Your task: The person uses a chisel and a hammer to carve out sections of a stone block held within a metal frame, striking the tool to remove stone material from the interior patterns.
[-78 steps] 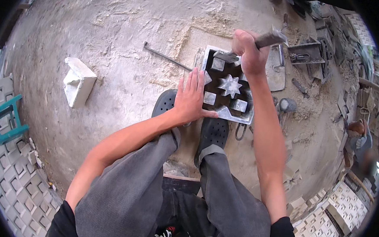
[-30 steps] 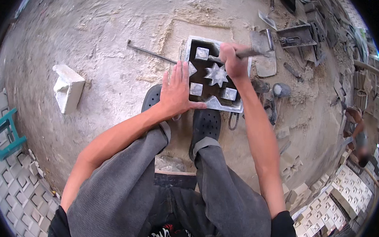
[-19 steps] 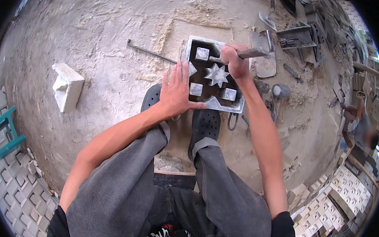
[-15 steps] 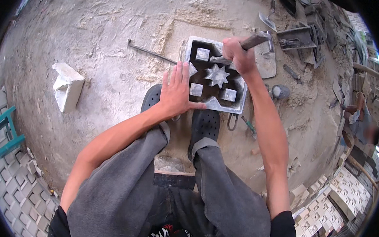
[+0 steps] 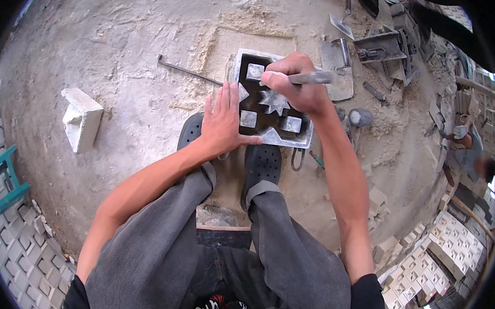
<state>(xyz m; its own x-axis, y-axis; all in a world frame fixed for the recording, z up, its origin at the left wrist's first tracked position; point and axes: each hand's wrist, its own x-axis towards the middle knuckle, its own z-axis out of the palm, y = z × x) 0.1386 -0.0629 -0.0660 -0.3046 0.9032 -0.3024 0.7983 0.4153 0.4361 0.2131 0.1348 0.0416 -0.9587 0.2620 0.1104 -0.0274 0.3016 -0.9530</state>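
Observation:
A square, open-topped metal mould (image 5: 311, 137) lies on the ground just beyond my feet. Inside it stand an eight-pointed star core (image 5: 274, 102) and square blocks, with dark gaps between them. My left hand (image 5: 221, 119) rests flat along the mould's left edge, fingers stretched upward and thumb out over the near rim. Over the mould's upper right part, my right hand (image 5: 300, 84) is closed around a tool with a thick, worn grey-brown handle (image 5: 315, 77). The handle sticks out to the right; the tool's working end is mostly hidden by my fingers.
A thin metal bar (image 5: 187, 71) lies left of the mould. Farther left sits a pale block (image 5: 82, 119), near a teal plastic stool (image 5: 5, 179). Trowels (image 5: 342, 25), a grey cup (image 5: 360, 117) and a metal frame (image 5: 381, 48) lie right. Another person (image 5: 470, 151) is far right.
My right hand has turned and shifted left over the mould, so the handle now points right instead of up and right. My left hand stays on the mould's edge.

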